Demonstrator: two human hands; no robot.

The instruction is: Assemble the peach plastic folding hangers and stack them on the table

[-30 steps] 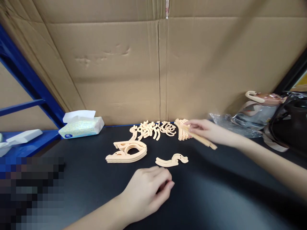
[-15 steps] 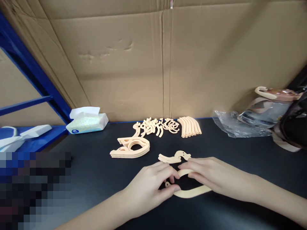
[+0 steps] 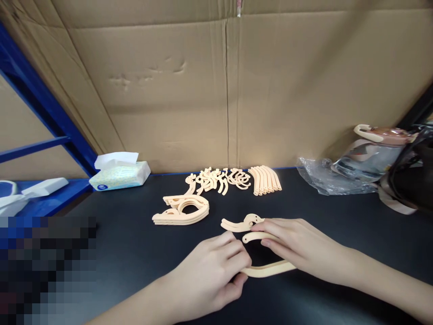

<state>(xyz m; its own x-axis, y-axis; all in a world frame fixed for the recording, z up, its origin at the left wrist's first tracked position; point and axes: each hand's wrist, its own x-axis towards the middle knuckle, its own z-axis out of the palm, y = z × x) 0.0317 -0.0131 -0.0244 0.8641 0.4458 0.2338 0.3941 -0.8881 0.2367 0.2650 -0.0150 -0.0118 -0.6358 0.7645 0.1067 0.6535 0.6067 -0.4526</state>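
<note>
One left hand, fingers curled, pinches an end of the nearer beige curved bar, low over the matte black tabletop; the right hand pinches the farther beige curved bar. Behind rises a creased brown cardboard wall, with a blue metal frame at left and a tissue pack near it.

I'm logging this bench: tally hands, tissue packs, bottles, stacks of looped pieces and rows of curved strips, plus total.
Left hand and right hand: 2
Tissue pack: 1
Bottle: 1
Stack of looped pieces: 1
Row of curved strips: 1
Total: 6
</note>
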